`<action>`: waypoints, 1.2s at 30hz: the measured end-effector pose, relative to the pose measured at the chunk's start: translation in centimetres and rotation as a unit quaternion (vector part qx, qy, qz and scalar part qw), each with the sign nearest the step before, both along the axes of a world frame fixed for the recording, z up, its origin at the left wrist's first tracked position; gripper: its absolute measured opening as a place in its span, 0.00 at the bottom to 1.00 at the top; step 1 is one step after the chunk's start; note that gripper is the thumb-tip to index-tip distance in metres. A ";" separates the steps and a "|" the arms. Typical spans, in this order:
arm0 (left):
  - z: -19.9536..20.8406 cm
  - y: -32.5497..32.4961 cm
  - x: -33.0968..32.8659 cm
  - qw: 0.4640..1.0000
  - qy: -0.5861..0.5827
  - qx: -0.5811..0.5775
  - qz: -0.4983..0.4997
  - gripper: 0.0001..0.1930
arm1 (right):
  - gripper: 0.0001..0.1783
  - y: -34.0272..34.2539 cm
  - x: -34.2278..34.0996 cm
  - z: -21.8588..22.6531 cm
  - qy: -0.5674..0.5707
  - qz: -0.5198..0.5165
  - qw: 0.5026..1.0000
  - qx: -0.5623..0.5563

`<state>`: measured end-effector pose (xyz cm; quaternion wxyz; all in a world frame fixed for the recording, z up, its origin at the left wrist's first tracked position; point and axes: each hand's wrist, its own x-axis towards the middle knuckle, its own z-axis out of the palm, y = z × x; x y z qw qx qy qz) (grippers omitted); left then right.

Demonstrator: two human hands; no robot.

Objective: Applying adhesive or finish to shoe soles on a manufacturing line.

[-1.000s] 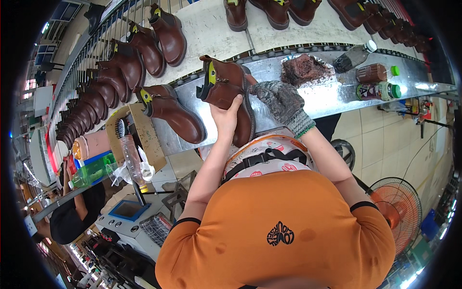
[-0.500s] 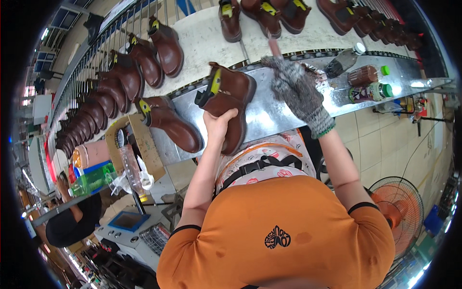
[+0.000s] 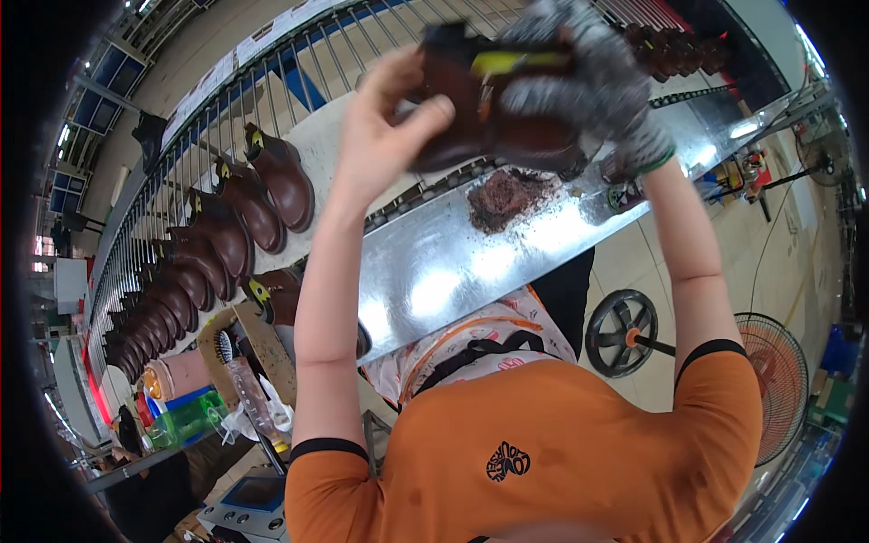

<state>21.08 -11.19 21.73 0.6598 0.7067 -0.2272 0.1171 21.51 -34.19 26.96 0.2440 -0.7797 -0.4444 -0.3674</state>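
Observation:
A brown ankle boot (image 3: 457, 104) with a yellow-lined opening is raised over the far side of the metal bench, smeared by motion. My bare left hand (image 3: 385, 127) grips its left end, the thumb in front. At its right side, my right hand (image 3: 597, 90), in a grey knitted glove, has its fingers laid across the boot and closed on it. Behind my left forearm, a second brown boot (image 3: 273, 294) lies mostly hidden. Below the raised boot, a dark reddish-brown smear (image 3: 511, 195) marks the metal bench (image 3: 434, 281).
Several brown boots (image 3: 217, 226) line the pale conveyor at the left, and others (image 3: 670, 52) stand at the far right. A cardboard box (image 3: 262, 339) with a brush (image 3: 224, 346) is beside a green bottle (image 3: 188, 418). A fan (image 3: 769, 385) stands at right.
Both hands have moved up and away from me, carrying the boot over the bench's far side. My gloved hand has come onto the boot. The view has shifted, and the smear is more exposed.

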 end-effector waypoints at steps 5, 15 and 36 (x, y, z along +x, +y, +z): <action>2.1 7.2 -3.5 0.956 -0.167 -0.023 0.239 0.20 | 0.19 -5.8 5.3 2.7 0.183 -0.206 0.948 0.160; -13.7 28.8 -16.1 0.770 0.032 0.003 0.638 0.10 | 0.59 -12.2 23.3 -9.6 0.144 -0.517 0.843 -0.031; -21.3 30.4 -8.9 0.901 0.275 -0.265 0.207 0.37 | 0.26 -2.2 -6.9 -14.2 0.565 -0.038 0.730 0.382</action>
